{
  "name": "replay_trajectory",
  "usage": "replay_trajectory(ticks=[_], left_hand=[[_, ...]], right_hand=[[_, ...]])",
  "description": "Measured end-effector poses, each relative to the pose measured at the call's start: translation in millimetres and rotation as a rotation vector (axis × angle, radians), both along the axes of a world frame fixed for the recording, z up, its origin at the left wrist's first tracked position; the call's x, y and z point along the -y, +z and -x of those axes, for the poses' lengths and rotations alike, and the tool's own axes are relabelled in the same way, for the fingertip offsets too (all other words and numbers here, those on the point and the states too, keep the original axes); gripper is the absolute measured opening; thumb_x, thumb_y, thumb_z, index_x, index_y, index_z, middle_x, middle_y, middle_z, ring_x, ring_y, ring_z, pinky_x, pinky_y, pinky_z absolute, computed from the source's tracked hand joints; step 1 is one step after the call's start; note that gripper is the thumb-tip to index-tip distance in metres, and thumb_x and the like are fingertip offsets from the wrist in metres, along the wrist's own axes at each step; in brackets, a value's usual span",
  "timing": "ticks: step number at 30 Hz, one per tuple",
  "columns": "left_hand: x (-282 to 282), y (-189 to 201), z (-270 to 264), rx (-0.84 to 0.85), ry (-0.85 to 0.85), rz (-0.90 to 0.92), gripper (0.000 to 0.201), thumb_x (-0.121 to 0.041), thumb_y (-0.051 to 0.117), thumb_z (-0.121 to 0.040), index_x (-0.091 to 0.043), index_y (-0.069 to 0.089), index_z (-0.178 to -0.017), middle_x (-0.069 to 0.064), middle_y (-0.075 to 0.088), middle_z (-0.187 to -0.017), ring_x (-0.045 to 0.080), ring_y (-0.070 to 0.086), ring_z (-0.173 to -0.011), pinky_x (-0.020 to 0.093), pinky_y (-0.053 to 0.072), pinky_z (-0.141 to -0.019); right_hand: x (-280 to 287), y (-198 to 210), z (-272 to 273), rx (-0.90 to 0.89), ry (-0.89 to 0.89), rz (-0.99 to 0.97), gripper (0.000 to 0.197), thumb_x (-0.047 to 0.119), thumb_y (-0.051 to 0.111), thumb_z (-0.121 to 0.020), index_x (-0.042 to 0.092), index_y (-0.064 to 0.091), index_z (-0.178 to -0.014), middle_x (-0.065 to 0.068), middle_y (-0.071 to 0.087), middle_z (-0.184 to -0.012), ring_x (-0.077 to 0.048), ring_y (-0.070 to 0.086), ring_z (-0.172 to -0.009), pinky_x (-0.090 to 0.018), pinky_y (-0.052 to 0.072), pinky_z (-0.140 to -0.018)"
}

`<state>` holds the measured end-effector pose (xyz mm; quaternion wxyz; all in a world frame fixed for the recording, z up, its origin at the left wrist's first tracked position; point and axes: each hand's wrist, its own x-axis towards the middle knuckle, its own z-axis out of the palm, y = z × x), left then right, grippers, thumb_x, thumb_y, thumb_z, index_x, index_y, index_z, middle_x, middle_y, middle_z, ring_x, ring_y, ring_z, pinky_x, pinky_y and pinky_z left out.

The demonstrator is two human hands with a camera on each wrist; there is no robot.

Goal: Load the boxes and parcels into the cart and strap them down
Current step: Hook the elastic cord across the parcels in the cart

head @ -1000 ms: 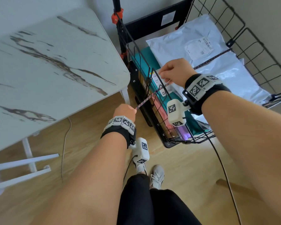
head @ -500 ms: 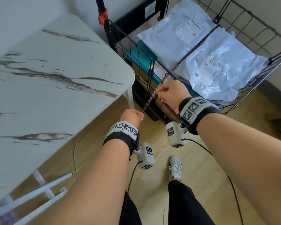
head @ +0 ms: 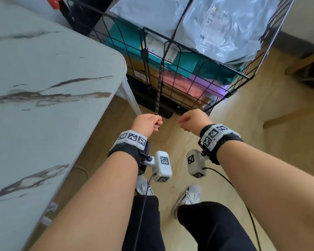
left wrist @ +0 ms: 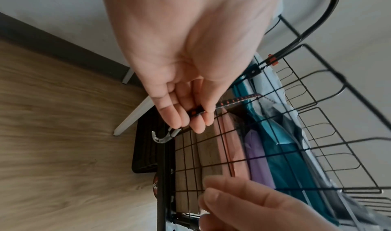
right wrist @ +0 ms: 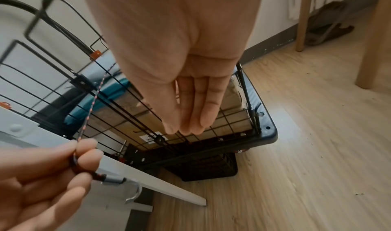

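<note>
Right hand [right wrist: 186, 84] empty, fingers straight above wire cart [right wrist: 262, 134]; left hand [right wrist: 42, 176] pinches bungee cord [right wrist: 93, 104], metal hook [right wrist: 131, 191] dangling; cardboard box [right wrist: 230, 99] inside cart.

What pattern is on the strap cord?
Black with small pink-red flecks on the strap cord; clearest in the head view.

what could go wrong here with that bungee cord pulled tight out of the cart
The left hand alone pinches the taut bungee cord near its end; the right hand holds nothing. If the pinch slips, the cord could snap back toward the wire cart.

The metal hook hangs free, not yet on any wire, so it could whip around on release.

The cord crosses the slick plastic mailers, which might slide under it.
</note>
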<state>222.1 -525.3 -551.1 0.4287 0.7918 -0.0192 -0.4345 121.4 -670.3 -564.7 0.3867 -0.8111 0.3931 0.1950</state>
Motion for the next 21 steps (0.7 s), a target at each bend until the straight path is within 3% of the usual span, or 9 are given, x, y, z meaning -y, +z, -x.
replay_trajectory(ticks=[5, 10, 16, 21], left_hand=[[13.6, -48.8, 14.3, -0.02, 0.063, 0.07, 0.023, -0.014, 0.046, -0.097, -0.013, 0.068, -0.09, -0.001, 0.067, -0.083, 0.013, 0.058, -0.076, 0.026, 0.054, -0.081], [27.0, -86.0, 13.8, -0.021, 0.118, 0.167, 0.021, -0.012, 0.045, -0.098, -0.01, 0.066, -0.094, 0.001, 0.065, -0.084, 0.011, 0.056, -0.073, 0.021, 0.054, -0.074], [44.5, -126.6, 9.3, -0.009, 0.134, 0.273, 0.021, -0.012, 0.044, -0.099, -0.012, 0.064, -0.093, 0.001, 0.064, -0.081, 0.01, 0.056, -0.073, 0.021, 0.052, -0.073], [56.5, -155.8, -1.5, 0.103, 0.091, 0.31, 0.023, -0.014, 0.043, -0.099, -0.016, 0.064, -0.09, 0.0, 0.064, -0.082, 0.011, 0.057, -0.076, 0.026, 0.052, -0.079]], right_hand=[[2.2, -48.3, 6.7, 0.017, 0.054, -0.015, 0.018, 0.018, 0.066, -0.087, 0.026, 0.074, -0.1, 0.005, 0.067, -0.089, -0.015, 0.065, -0.087, -0.032, 0.055, -0.086], [1.1, -96.7, -1.7, 0.063, 0.083, -0.052, 0.023, 0.02, 0.065, -0.086, 0.026, 0.072, -0.108, 0.003, 0.07, -0.106, -0.019, 0.066, -0.099, -0.034, 0.053, -0.091], [3.9, -147.0, -6.8, 0.28, -0.048, 0.064, 0.037, 0.024, 0.065, -0.086, 0.034, 0.063, -0.122, 0.008, 0.066, -0.092, -0.01, 0.06, -0.086, -0.023, 0.047, -0.075], [14.0, -176.1, -18.8, 0.403, -0.063, 0.008, 0.02, 0.026, 0.065, -0.088, 0.03, 0.072, -0.107, 0.007, 0.071, -0.093, -0.011, 0.064, -0.089, -0.03, 0.054, -0.084]])
